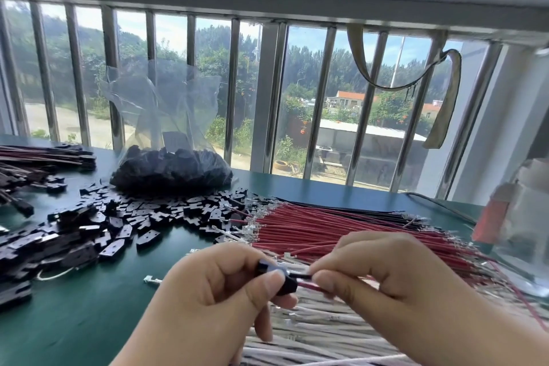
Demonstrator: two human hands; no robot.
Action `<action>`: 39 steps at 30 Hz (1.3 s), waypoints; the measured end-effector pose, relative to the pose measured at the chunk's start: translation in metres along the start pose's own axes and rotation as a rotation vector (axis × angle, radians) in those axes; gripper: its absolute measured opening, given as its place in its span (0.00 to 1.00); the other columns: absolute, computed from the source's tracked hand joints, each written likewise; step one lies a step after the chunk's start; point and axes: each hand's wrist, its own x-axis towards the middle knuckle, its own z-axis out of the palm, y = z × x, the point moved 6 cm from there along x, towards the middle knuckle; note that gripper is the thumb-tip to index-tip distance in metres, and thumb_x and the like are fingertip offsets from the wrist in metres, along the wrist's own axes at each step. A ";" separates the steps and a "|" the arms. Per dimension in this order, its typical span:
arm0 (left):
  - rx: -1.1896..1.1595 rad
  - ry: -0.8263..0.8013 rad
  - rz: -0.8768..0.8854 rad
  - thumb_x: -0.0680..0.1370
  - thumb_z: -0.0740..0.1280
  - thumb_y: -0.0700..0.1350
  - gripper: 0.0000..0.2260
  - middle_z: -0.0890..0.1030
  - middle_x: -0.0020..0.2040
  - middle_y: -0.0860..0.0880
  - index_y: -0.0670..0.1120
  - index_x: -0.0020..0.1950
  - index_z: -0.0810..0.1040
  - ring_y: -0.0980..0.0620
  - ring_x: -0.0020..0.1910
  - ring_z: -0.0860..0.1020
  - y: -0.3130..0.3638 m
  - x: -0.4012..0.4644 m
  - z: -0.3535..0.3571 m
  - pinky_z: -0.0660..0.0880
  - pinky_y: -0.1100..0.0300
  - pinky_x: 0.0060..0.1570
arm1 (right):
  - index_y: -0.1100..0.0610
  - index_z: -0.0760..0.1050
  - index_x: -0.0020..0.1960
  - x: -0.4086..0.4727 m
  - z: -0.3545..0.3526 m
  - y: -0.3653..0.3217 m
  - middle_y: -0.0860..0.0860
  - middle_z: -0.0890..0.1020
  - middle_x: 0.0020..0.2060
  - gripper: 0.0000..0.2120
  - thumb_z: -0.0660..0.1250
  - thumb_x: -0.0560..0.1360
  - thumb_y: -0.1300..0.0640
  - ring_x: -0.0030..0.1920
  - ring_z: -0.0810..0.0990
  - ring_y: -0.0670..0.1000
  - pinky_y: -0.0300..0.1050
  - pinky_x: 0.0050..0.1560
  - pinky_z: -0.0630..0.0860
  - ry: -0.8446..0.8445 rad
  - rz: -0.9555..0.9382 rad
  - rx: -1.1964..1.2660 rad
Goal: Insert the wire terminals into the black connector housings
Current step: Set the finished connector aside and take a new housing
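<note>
My left hand (217, 291) pinches a black connector housing (277, 278) between thumb and fingers, low in the middle of the view. My right hand (395, 282) pinches a black wire (301, 276) and a red wire (310, 286) that run into the housing's right end. A broad bundle of red wires (341, 229) with metal terminals lies on the green table (89, 306) behind my hands. White wires (312, 333) lie under my hands. Loose black housings (124, 220) are scattered on the left.
A clear plastic bag (172, 169) full of black housings stands at the back centre. Finished wire assemblies (41, 160) are piled at far left. A glass jar (523, 217) stands at the right edge. Window bars (267, 98) run behind the table.
</note>
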 end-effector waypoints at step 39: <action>1.731 0.318 -0.322 0.72 0.53 0.71 0.24 0.74 0.56 0.53 0.60 0.58 0.75 0.49 0.59 0.68 -0.054 0.051 -0.152 0.62 0.53 0.57 | 0.46 0.64 0.55 0.001 0.064 0.023 0.47 0.70 0.48 0.33 0.31 0.65 0.31 0.50 0.72 0.44 0.38 0.52 0.71 -0.408 -0.096 -0.457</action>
